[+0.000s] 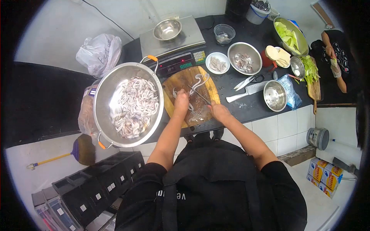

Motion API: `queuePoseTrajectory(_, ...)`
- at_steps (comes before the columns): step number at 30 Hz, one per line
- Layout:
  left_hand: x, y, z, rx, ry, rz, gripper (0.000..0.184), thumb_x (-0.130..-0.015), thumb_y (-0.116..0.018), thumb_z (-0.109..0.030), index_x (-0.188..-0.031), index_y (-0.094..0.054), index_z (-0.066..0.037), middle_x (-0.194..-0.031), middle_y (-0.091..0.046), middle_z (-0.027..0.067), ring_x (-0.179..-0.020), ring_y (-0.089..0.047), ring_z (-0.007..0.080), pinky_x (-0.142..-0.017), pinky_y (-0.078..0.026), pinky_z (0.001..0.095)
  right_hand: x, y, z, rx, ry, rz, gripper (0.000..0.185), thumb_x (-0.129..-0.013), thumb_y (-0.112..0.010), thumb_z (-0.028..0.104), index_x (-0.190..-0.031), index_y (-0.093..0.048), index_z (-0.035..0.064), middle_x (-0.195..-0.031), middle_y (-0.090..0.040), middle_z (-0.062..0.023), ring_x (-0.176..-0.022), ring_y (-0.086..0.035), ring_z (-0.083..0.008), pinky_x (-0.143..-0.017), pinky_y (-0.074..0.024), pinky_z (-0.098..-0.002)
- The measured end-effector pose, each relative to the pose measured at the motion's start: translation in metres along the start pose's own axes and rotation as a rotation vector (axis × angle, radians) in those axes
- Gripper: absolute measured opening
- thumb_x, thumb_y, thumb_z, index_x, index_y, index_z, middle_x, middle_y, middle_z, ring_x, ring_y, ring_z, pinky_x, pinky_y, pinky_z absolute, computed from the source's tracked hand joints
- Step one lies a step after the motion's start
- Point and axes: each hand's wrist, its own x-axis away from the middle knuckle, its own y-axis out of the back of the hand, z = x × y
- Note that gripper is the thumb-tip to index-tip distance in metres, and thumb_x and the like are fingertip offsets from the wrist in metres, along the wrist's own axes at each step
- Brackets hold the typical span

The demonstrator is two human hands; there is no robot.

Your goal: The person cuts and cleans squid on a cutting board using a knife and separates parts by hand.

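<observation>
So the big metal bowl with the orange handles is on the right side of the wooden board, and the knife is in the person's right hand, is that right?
Not quite: the big metal bowl with the orange handles is on the left side of the wooden board, as the head view shows. The knife is indeed in the right hand.

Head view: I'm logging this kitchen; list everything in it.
Boards: two, brown, centre and right
Colander: one, silver, left
Tentacles: many, whitish, colander and board
Held knife: one, silver, board
Scale: one, silver-black, top
Metal bowls: several, silver, top and right
Scissors: one, black-handled, right
Other knife: one, white-handled, right
Greens: many, green, right
Broom: one, yellow-handled, left
Drawers: several, black, lower left
Co-worker: one, black-clothed, right
Left hand, right hand: two, bare, board
</observation>
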Motion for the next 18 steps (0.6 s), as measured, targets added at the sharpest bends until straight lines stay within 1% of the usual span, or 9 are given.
queuePoseTrajectory(5,0.001,0.001,0.001,0.036,0.019,-0.026,0.011,-0.079,-0.063,-0.005,-0.085,-0.071,-0.001,-0.085,-0.060,0.0183,-0.083,-0.060,0.0370,-0.075,-0.049,0.0446,0.037,0.009,-0.017,-0.015,-0.076,0.056,0.041,-0.098,-0.040,0.037,-0.112,-0.048,-0.0003,-0.096,-0.063,-0.0305,-0.095,-0.060,-0.0476,-0.083,-0.0468,-0.0548)
queuePoseTrajectory(8,0.004,0.001,0.006,-0.025,0.069,0.003,0.012,-0.079,-0.064,-0.006,-0.087,-0.071,-0.001,-0.084,-0.060,0.0188,-0.084,-0.060,0.0377,-0.076,-0.049,0.0446,0.038,0.004,-0.024,-0.004,-0.065,0.041,0.042,-0.099,-0.040,0.037,-0.113,-0.048,-0.0007,-0.096,-0.063,-0.0308,-0.096,-0.060,-0.0476,-0.084,-0.0464,-0.0551)
queuePoseTrajectory(10,0.002,0.006,0.004,-0.023,0.128,0.055,0.014,-0.076,-0.069,-0.008,-0.088,-0.071,0.000,-0.088,-0.060,0.0197,-0.089,-0.059,0.0377,-0.080,-0.048,0.0449,0.040,0.007,-0.021,-0.029,-0.071,0.055,0.043,-0.099,-0.040,0.037,-0.113,-0.049,-0.0020,-0.096,-0.063,-0.0310,-0.097,-0.060,-0.0478,-0.084,-0.0458,-0.0552)
queuePoseTrajectory(11,0.002,0.008,0.001,-0.025,0.123,0.050,0.014,-0.076,-0.069,-0.008,-0.088,-0.071,0.000,-0.088,-0.060,0.0197,-0.089,-0.059,0.0377,-0.080,-0.048,0.0449,0.043,0.010,-0.023,-0.030,-0.069,0.048,0.043,-0.099,-0.040,0.037,-0.113,-0.049,-0.0020,-0.096,-0.063,-0.0310,-0.097,-0.060,-0.0478,-0.084,-0.0458,-0.0552)
queuePoseTrajectory(13,-0.004,0.025,-0.021,0.006,0.111,0.021,0.023,-0.073,-0.073,-0.010,-0.094,-0.069,0.000,-0.093,-0.059,0.0199,-0.094,-0.057,0.0377,-0.085,-0.046,0.0450,0.052,0.018,-0.032,-0.050,0.014,0.028,0.042,-0.099,-0.041,0.037,-0.107,-0.051,-0.0026,-0.092,-0.063,-0.0317,-0.092,-0.060,-0.0491,-0.081,-0.0456,-0.0562)
queuePoseTrajectory(14,-0.011,0.026,-0.027,0.008,0.108,0.020,0.023,-0.073,-0.073,-0.010,-0.094,-0.069,0.000,-0.093,-0.059,0.0199,-0.094,-0.057,0.0377,-0.085,-0.046,0.0450,0.056,0.025,-0.035,-0.049,0.012,0.025,0.042,-0.099,-0.041,0.037,-0.107,-0.051,-0.0026,-0.092,-0.063,-0.0317,-0.092,-0.060,-0.0491,-0.081,-0.0456,-0.0562)
queuePoseTrajectory(16,-0.019,0.016,-0.034,0.187,0.029,-0.098,0.031,-0.073,-0.074,-0.012,-0.100,-0.067,0.001,-0.098,-0.059,0.0201,-0.098,-0.055,0.0380,-0.088,-0.045,0.0451,0.073,0.040,-0.037,-0.080,0.000,-0.040,0.041,-0.099,-0.041,0.037,-0.101,-0.051,-0.0027,-0.086,-0.063,-0.0323,-0.085,-0.060,-0.0507,-0.077,-0.0454,-0.0576)
queuePoseTrajectory(17,-0.019,0.010,-0.039,0.197,0.032,-0.091,0.031,-0.073,-0.074,-0.012,-0.100,-0.067,0.001,-0.098,-0.059,0.0201,-0.098,-0.055,0.0380,-0.088,-0.045,0.0451,0.077,0.040,-0.039,-0.077,-0.011,-0.034,0.041,-0.099,-0.041,0.037,-0.101,-0.051,-0.0027,-0.086,-0.063,-0.0323,-0.085,-0.060,-0.0507,-0.077,-0.0454,-0.0576)
queuePoseTrajectory(18,-0.021,0.003,-0.042,0.173,0.011,-0.101,0.031,-0.073,-0.074,-0.011,-0.101,-0.067,0.001,-0.098,-0.059,0.0200,-0.097,-0.055,0.0378,-0.088,-0.046,0.0448,0.076,0.043,-0.039,-0.094,-0.028,-0.089,0.041,-0.099,-0.041,0.037,-0.100,-0.051,-0.0024,-0.083,-0.062,-0.0325,-0.083,-0.060,-0.0510,-0.076,-0.0454,-0.0581)
